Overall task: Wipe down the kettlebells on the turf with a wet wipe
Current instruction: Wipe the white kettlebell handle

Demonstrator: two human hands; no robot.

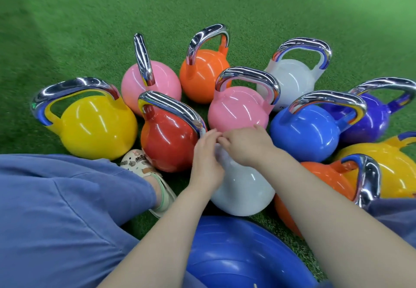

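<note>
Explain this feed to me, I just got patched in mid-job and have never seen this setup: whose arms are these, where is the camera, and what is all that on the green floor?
There is no machine here. A person wears one wide-angle camera on the head, looking forward and down, so the two bare arms coming up from the bottom are theirs. The left hand and right hand meet over the top of the nearest white kettlebell, fingertips close together. They appear to be working something small and pale between them, perhaps the wipe, but it is too hidden to say for sure. On the green turf stands a cluster of shiny kettlebells with chrome handles: yellow, red, two pink, orange, blue and purple among them. The blue dome at the bottom looks like an exercise ball. The blue fabric on the left is the person's clothing.
</note>
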